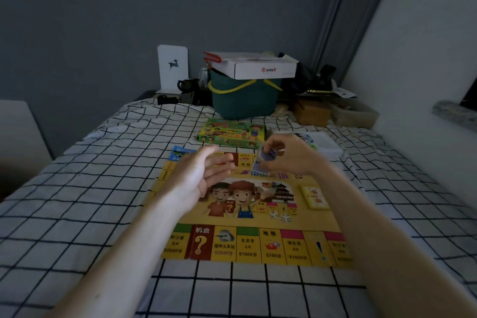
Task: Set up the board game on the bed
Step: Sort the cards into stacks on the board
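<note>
The flat paper board [247, 204] is lying open mid-bed [77, 188], its box [232, 133] resting toward the far end. The right hand [289, 155] is pinching a thin stack of cards [265, 160] over the board, probably to place them; the left hand [204, 173] is hovering alongside, fingers straight, apart, holding nothing. 2 dice [280, 216] are sitting on the board.
</note>
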